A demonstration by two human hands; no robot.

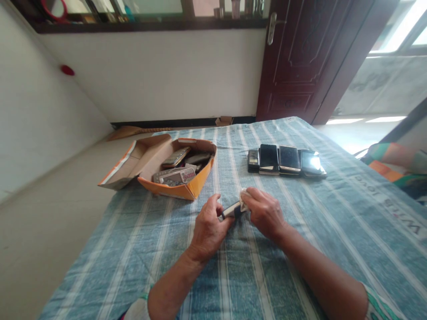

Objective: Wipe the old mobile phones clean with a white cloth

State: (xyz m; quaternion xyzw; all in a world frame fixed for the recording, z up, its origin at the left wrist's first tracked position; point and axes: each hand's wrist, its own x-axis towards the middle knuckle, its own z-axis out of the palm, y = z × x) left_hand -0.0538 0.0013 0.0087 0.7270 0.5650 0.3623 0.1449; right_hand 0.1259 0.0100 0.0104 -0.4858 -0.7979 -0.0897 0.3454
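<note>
My left hand [211, 226] grips one end of a dark mobile phone [231, 210] with a pale edge, held tilted above the cloth-covered surface. Closed around a crumpled white tissue or cloth [244, 201], my right hand [265, 211] presses it against the phone's other end. Left of the hands sits an open orange cardboard box [187, 192] with several old phones [175, 175] inside. To the right, a row of phones lies on the cloth: a small keypad phone [253, 160], a black one [268, 158], a gold-rimmed one [289, 159], and a shiny one [312, 163] reflecting light.
A blue striped cloth [160, 266] covers the surface, its far edge near a white wall [160, 73]. The box's open lid [133, 162] extends left toward the edge. A dark red door [300, 58] stands beyond, and colourful fabric [396, 164] lies at the right.
</note>
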